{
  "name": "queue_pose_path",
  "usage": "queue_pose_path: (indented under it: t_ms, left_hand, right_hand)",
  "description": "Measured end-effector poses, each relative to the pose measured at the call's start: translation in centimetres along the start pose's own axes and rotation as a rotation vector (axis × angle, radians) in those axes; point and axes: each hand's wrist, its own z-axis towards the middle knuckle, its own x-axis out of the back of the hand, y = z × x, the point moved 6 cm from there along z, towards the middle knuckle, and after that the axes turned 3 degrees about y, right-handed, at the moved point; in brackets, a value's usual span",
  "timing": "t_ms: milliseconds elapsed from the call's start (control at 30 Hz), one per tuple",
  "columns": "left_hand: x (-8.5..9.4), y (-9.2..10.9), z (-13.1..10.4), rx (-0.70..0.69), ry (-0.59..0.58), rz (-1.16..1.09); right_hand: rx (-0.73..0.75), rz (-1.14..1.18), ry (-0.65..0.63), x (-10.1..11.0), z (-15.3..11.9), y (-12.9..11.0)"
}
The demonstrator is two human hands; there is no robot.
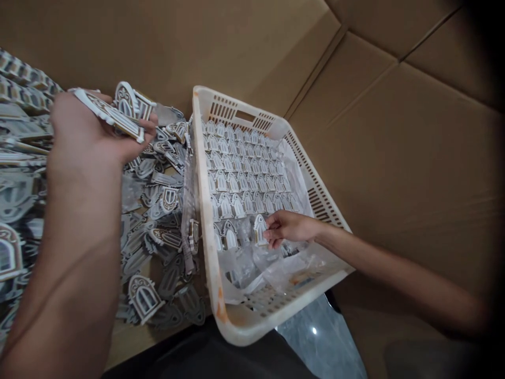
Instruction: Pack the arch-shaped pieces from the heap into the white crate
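My left hand (98,123) is raised over the loose pile at the left. Several white and gold arched window-shaped pieces (112,116) rest in it, held between palm and curled fingers. My right hand (290,227) is inside the white plastic basket (205,221), its fingertips pinching one small white arched window piece (260,229) by its right edge. That piece stands upright near the front row. Behind it, rows of matching arched pieces (246,181) stand close together in the basket. Clear plastic film (244,266) lies around and in front of the pinched piece.
A heap of loose arched pieces (169,200) covers the surface left of the basket. Stacked rows of pieces (26,87) stand at the far left. Brown cardboard walls (394,142) rise behind and to the right. Dark cloth (221,352) is below the basket, beside a shiny grey floor (323,337).
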Motion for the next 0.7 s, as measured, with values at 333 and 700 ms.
queue_pose_path:
  t_ms: [333,700]
  left_hand:
    - [-0.3,0.0,-0.6,0.0,-0.025,0.0]
    - [-2.8,-1.3,-2.8,0.149,-0.325,0.119]
  right_hand:
    - [-0.03,-0.072,0.004,-2.2,2.7,-0.4]
    - [-0.034,-0.272,0.024,-2.2,4.5,0.2]
